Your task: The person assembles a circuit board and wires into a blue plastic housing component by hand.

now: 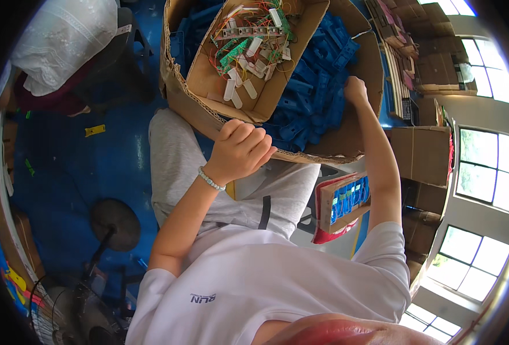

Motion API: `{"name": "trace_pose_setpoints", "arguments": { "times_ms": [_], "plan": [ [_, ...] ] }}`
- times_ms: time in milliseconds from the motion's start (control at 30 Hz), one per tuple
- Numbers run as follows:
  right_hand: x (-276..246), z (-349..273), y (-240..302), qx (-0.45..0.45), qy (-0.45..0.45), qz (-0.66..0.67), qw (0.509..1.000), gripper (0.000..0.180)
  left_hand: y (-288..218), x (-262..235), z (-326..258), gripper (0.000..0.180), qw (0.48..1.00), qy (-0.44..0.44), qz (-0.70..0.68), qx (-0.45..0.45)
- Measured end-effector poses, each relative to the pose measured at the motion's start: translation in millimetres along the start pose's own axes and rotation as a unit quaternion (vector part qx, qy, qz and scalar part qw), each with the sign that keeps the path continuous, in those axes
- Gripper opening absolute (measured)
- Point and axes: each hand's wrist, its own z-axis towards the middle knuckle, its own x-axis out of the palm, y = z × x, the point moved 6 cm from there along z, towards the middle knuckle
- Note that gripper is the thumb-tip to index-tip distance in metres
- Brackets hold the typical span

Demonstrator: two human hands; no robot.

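My left hand [240, 150] is closed with curled fingers at the near rim of a large cardboard box [194, 110]. What it holds, if anything, is hidden behind the fingers. On the box's right side, my right hand [355, 91] reaches in among many blue plastic parts [317, 86]. Its fingers look curled in, and I cannot see what is in them. A smaller cardboard tray [208, 63] sits in the large box, left of the blue parts. In it lie green circuit boards [234, 53] with red and yellow wires and white plastic pieces [229, 89].
Beside my right leg stands a small carton of blue items [349, 198] on a red cushion. A black fan [114, 224] stands on the blue floor at left. A yellow piece [95, 130] lies there too. Cardboard boxes [420, 152] are stacked at right. Another person [58, 43] sits at upper left.
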Motion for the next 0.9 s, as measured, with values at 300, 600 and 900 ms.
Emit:
{"name": "trace_pose_setpoints", "arguments": {
  "times_ms": [300, 600, 900],
  "plan": [
    [-224, -216, 150, -0.520, -0.373, 0.080, 0.764, 0.018, -9, -24, 35, 0.038, 0.885, -0.103, -0.374, -0.259],
    [-191, -326, 239, -0.793, -0.198, 0.268, 0.510, 0.018, 0, -26, 11, 0.055, 0.366, -0.143, -0.781, -0.486],
    [-108, -65, 236, -0.445, -0.216, 0.207, 0.844, 0.020, 47, -71, -42, 0.057, 0.518, -0.211, -0.670, -0.488]
  ]
}}
